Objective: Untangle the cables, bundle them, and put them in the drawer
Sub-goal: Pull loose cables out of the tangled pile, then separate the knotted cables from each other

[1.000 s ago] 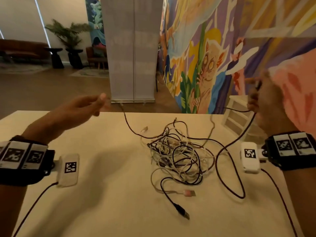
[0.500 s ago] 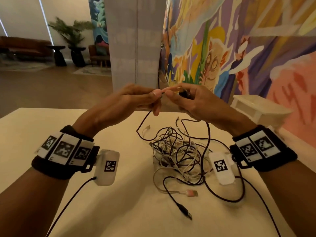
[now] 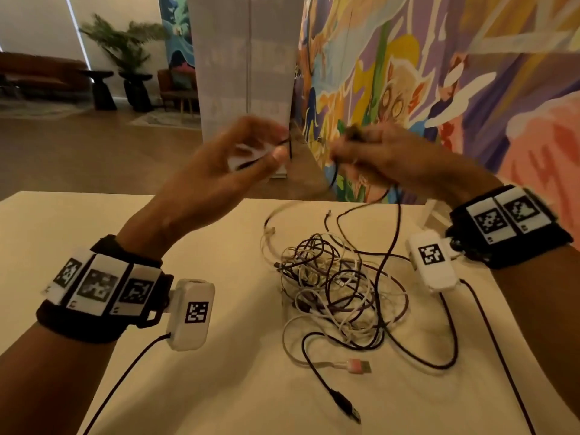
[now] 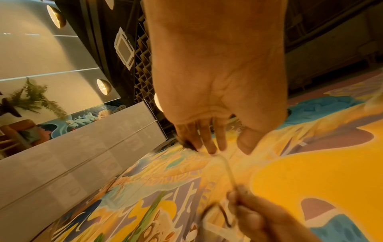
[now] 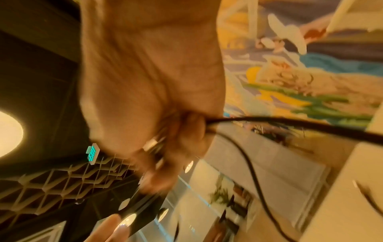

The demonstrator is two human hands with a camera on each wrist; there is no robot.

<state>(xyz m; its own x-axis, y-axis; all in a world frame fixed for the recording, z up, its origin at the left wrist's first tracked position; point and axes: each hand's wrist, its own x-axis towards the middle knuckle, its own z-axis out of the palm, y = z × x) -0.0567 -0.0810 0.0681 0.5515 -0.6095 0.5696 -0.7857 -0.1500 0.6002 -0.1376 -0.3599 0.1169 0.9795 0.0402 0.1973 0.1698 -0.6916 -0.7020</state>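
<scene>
Pinching dark cable (image 3: 396, 215): left hand (image 3: 238, 158), right hand (image 3: 376, 155); tangle (image 3: 339, 293) on cream table (image 3: 94, 233), mural wall (image 3: 439, 73) behind.

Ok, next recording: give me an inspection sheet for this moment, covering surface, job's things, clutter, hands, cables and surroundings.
Surface: pale table, lit from overhead.
Job's things: tangled pile of cables, dark and white mixed, lying on the table; no drawer identifiable.
Clutter: nothing seen.
Hands: left hand and right hand raised above the table's far edge, each pinching the dark cable; the grip itself is motion-blurred.
Cables: the dark cable hangs from the right hand into the pile; pink-tipped USB plug and black USB plug lie loose at the near side.
Surroundings: colourful mural right, white unit below it, potted plant far left.
</scene>
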